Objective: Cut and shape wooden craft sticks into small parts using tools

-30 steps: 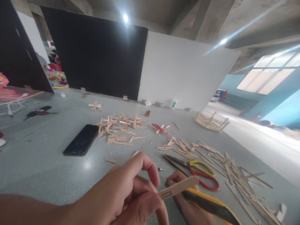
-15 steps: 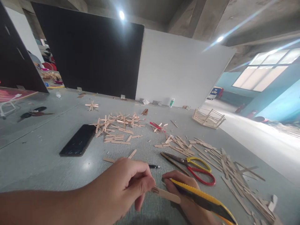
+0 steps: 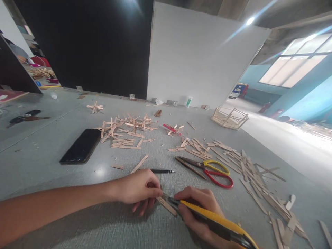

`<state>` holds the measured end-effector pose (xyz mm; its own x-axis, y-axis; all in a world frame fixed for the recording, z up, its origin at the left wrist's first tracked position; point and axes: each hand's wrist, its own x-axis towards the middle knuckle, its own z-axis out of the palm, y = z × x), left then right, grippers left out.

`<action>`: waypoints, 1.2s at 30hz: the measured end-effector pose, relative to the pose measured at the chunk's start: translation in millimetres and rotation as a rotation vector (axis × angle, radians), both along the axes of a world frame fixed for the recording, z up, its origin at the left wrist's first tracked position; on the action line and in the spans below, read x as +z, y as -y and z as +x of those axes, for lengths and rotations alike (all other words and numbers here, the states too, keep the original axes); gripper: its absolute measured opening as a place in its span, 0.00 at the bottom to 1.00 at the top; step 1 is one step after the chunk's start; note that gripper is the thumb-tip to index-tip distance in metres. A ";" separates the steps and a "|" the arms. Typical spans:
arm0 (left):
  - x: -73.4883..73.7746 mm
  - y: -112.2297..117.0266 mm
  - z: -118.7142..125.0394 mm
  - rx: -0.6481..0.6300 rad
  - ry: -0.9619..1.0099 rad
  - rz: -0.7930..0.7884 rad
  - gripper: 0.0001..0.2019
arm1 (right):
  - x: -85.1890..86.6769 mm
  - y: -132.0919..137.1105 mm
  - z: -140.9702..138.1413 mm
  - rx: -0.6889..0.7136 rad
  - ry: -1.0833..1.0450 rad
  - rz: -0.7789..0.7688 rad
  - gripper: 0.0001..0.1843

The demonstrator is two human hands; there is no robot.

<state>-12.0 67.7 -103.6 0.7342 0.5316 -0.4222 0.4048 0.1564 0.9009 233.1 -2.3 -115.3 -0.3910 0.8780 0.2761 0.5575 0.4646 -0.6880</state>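
My left hand (image 3: 138, 189) pinches one end of a flat wooden craft stick (image 3: 166, 205) and presses it down on the grey floor (image 3: 52, 173). Pen lines are drawn on the stick. My right hand (image 3: 201, 211) grips a yellow and black utility knife (image 3: 220, 224), whose tip sits at the stick's near edge. A black pen (image 3: 160, 171) lies just beyond my left hand. Scissors (image 3: 207, 168) with one yellow and one red handle lie to the right of the pen.
A black phone (image 3: 81, 146) lies to the left. Several loose craft sticks are scattered in piles at the centre (image 3: 124, 133) and right (image 3: 254, 176). A small stick-built frame (image 3: 229, 118) stands far right. Black (image 3: 85, 48) and white (image 3: 199, 58) boards stand behind.
My left hand has lowered the stick from the air onto the floor. My right hand has brought the knife tip against it. The camera has tipped downward.
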 end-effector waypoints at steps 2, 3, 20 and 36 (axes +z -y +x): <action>0.2 -0.1 0.0 -0.009 0.001 0.009 0.16 | 2.4 -0.6 -3.2 0.026 0.017 -0.020 0.03; 0.5 0.1 0.0 -0.009 -0.003 0.015 0.16 | 3.5 -0.5 -5.4 0.017 0.019 -0.032 0.03; 0.5 1.0 -1.3 -0.023 0.000 0.043 0.16 | 10.0 -0.7 -11.3 0.077 -0.047 -0.153 0.09; 0.1 -1.0 -0.2 -0.044 -0.023 0.029 0.16 | 3.2 -1.2 -7.4 0.053 -0.049 -0.131 0.15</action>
<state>-12.2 68.7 -103.5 0.7474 0.5115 -0.4240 0.4309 0.1126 0.8953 225.7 -1.1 -112.1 -0.4261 0.8865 0.1803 0.4987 0.3965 -0.7708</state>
